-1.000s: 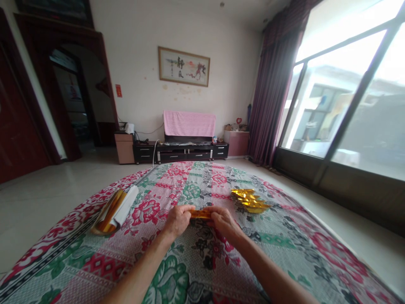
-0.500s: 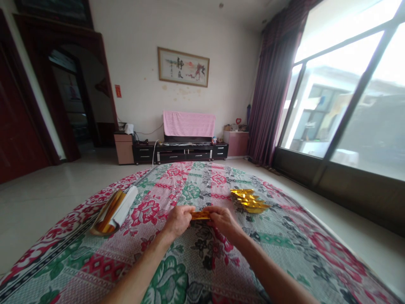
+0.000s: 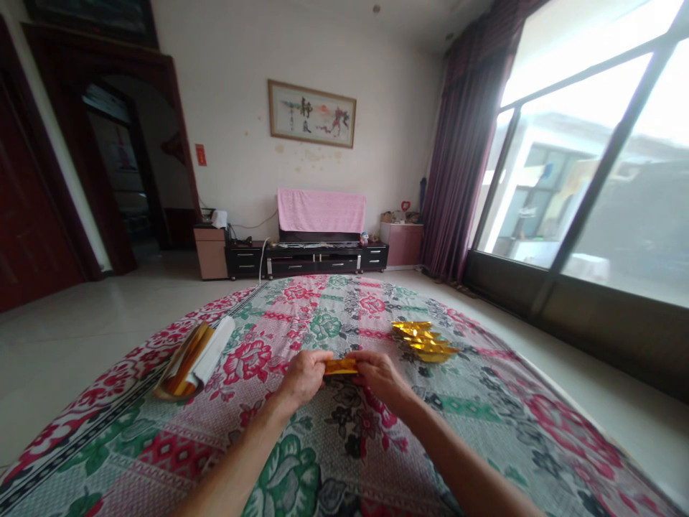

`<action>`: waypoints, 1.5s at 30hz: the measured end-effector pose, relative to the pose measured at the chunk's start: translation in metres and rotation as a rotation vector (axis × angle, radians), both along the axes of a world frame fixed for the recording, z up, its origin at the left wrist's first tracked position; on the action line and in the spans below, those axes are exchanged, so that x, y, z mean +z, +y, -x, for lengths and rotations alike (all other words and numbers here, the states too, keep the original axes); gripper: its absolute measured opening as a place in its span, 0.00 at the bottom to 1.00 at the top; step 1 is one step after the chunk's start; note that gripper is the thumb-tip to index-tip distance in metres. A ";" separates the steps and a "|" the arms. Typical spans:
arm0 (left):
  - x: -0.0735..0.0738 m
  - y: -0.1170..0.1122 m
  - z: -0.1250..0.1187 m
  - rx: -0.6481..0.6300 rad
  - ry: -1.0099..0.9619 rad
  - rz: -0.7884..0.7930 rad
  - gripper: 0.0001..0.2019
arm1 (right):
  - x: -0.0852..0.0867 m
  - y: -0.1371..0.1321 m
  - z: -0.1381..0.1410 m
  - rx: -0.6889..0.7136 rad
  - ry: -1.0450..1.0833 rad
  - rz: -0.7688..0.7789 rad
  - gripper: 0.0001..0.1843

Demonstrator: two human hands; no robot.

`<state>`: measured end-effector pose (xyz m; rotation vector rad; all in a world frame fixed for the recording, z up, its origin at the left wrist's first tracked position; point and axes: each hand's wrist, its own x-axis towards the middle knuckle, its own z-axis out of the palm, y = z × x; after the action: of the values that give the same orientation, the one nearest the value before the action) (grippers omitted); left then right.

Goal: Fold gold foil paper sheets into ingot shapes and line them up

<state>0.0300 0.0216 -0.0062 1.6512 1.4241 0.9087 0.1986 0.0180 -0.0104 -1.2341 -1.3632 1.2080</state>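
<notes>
Between my two hands is a narrow folded strip of gold foil paper (image 3: 341, 367), stretched level just above the patterned cloth. My left hand (image 3: 306, 375) pinches its left end, and my right hand (image 3: 380, 375) grips the right end with thumb and fingers. To the right, beyond my right hand, lies a cluster of shiny folded gold foil pieces (image 3: 424, 342). Over on the left sits a loosely rolled bundle of gold and white paper sheets (image 3: 194, 359), its near end open.
A floral cloth (image 3: 291, 467) in red, green and grey covers the broad surface under my hands. Past its far edge stand a low black cabinet (image 3: 317, 264) and a screen draped with a pink cloth (image 3: 321, 210). Windows (image 3: 592, 179) and a purple curtain (image 3: 457, 158) line the right side.
The folded strip has tilted slightly, so its flat face shows a little more. My hands stay almost in the same place, and the other foil pieces and the paper bundle have not moved.
</notes>
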 end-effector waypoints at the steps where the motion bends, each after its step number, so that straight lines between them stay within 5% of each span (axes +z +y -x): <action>1: 0.000 0.000 0.000 0.000 -0.001 0.001 0.21 | 0.000 0.000 0.000 0.001 -0.009 0.000 0.21; 45: -0.007 0.005 0.002 -0.002 0.053 0.009 0.22 | 0.003 -0.003 0.001 0.046 -0.013 -0.015 0.20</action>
<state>0.0283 0.0270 -0.0131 1.6814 1.4596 0.8619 0.1975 0.0154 -0.0074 -1.2073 -1.4147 1.2214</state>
